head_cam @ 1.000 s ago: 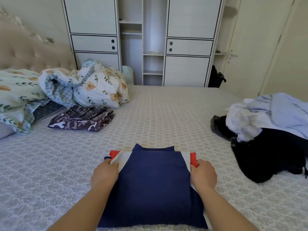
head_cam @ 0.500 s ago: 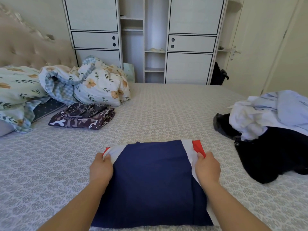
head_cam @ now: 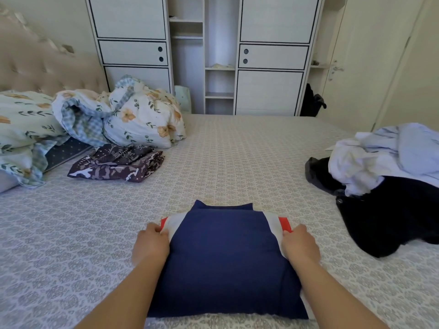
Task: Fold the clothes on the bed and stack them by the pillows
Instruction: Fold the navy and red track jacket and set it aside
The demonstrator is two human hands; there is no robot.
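Observation:
A navy garment (head_cam: pixel 225 260) with white and red side stripes lies flat on the bed in front of me, folded into a rectangle. My left hand (head_cam: pixel 150 245) grips its left striped edge. My right hand (head_cam: pixel 299 244) grips the right striped edge. A folded dark patterned garment (head_cam: pixel 116 166) lies at the far left beside the floral pillows (head_cam: pixel 142 117). A pile of unfolded clothes, white and pale blue (head_cam: pixel 389 157) over black (head_cam: pixel 392 214), sits at the right.
The bed's patterned grey cover (head_cam: pixel 237 157) stretches between the pillows and the pile. A tufted headboard (head_cam: pixel 42 67) stands at the left. A white wardrobe (head_cam: pixel 204 53) with open shelves fills the far wall, and a door (head_cam: pixel 365 62) is at the right.
Both hands keep hold of the striped edges and have shifted the folded top layer slightly toward me, so a navy strip of the lower layer shows again beyond it.

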